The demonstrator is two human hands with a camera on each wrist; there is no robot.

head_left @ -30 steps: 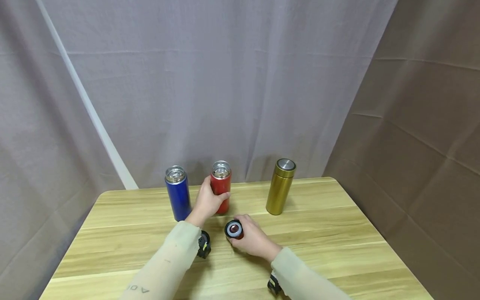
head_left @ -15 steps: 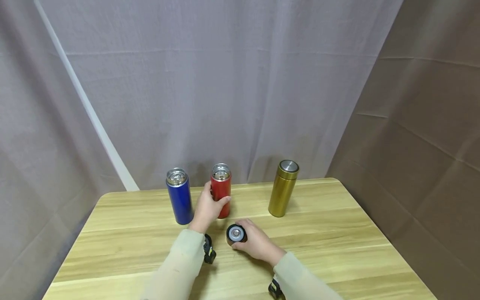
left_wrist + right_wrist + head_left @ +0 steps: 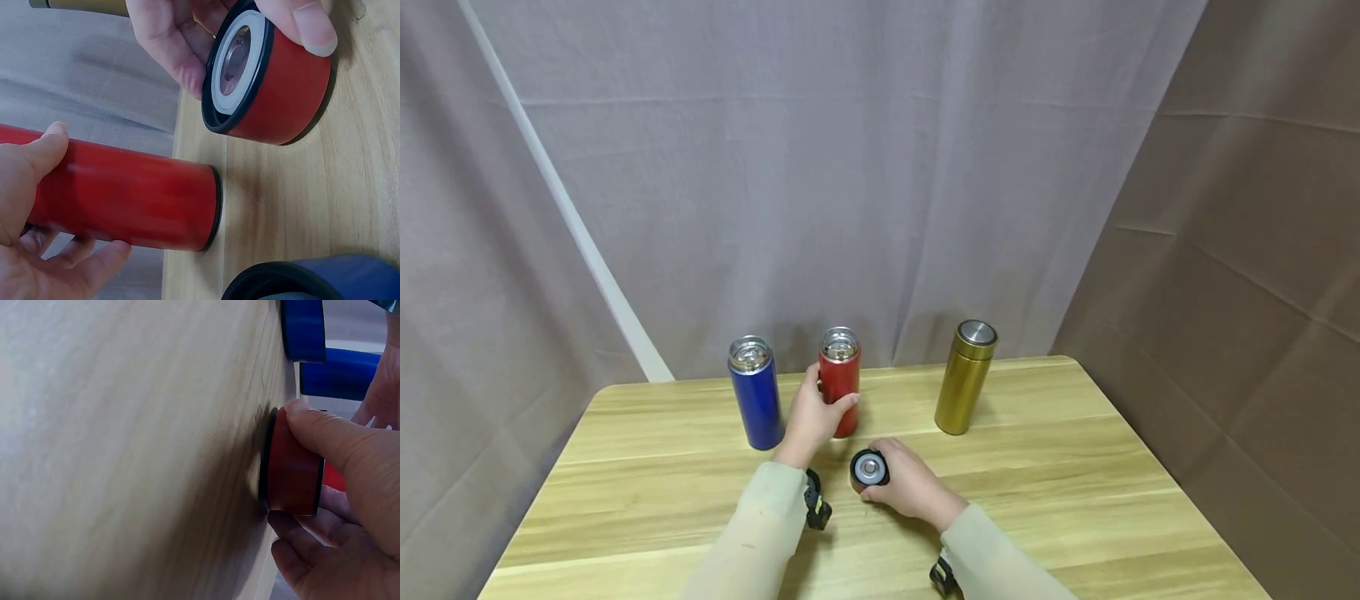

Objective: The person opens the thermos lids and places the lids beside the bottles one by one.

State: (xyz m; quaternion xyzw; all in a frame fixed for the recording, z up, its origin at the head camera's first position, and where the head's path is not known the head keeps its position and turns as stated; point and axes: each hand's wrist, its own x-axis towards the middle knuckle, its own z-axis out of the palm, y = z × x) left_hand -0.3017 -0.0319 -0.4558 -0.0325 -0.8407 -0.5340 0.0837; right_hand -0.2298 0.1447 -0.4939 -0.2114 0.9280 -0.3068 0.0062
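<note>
Hands (image 3: 808,421) (image 3: 908,483), two, grip one red bottle (image 3: 841,380) and one red lid (image 3: 290,94).

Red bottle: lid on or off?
Off. The red bottle shows a bare metal mouth, and the right hand grips a red lid apart from it.

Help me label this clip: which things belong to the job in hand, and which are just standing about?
In use:
red bottle, gripped by the left hand
red lid, held by the right hand

Seemingly idle:
open blue bottle
blue lid
capped gold bottle
</note>
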